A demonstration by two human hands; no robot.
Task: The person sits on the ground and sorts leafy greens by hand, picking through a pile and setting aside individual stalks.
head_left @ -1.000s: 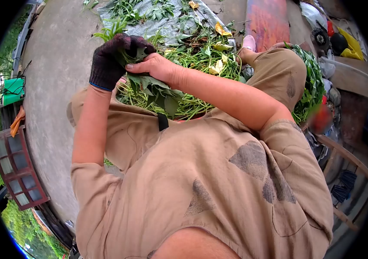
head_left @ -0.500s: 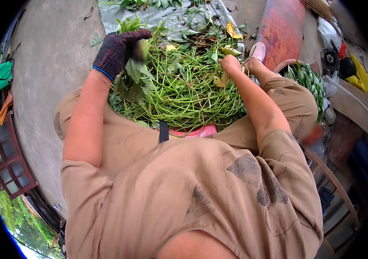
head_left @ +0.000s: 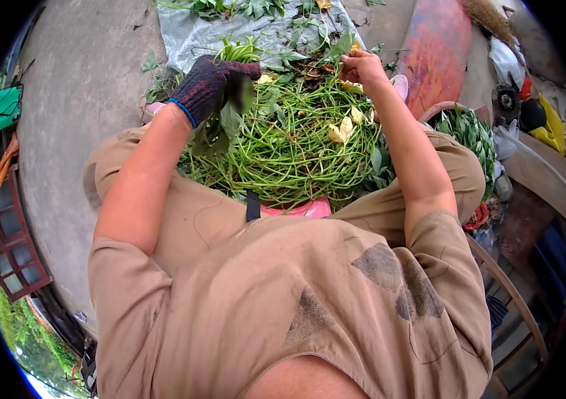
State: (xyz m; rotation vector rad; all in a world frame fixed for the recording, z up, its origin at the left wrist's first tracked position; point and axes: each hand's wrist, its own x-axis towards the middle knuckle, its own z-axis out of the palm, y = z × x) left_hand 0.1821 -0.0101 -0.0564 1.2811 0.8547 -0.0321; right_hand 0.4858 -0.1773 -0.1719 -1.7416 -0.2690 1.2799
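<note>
My left hand (head_left: 211, 86), in a dark knitted glove with a blue cuff, is closed around a bunch of leafy green stems (head_left: 237, 50). The cut ends stick up above the fist and large leaves hang below it. My bare right hand (head_left: 362, 68) is raised at the far right of the pile, fingers pinched together on a leafy green stem (head_left: 344, 44) whose leaf shows just above the fingertips. Between my legs lies a tangled heap of long green stems (head_left: 283, 146), with a few pale yellow leaves (head_left: 341, 131) on top.
Beyond the heap, a silver-grey tarp (head_left: 193, 36) carries scattered leaves. A tub of green leaves (head_left: 467, 136) stands beside my right knee. A reddish board (head_left: 436, 46) lies on the concrete floor (head_left: 83, 100), and a pink seat edge (head_left: 306, 207) shows below the heap.
My right hand has lifted up and away from the heap, and a green leaf now shows at its fingertips. The left hand has shifted slightly right, still holding its bunch.
</note>
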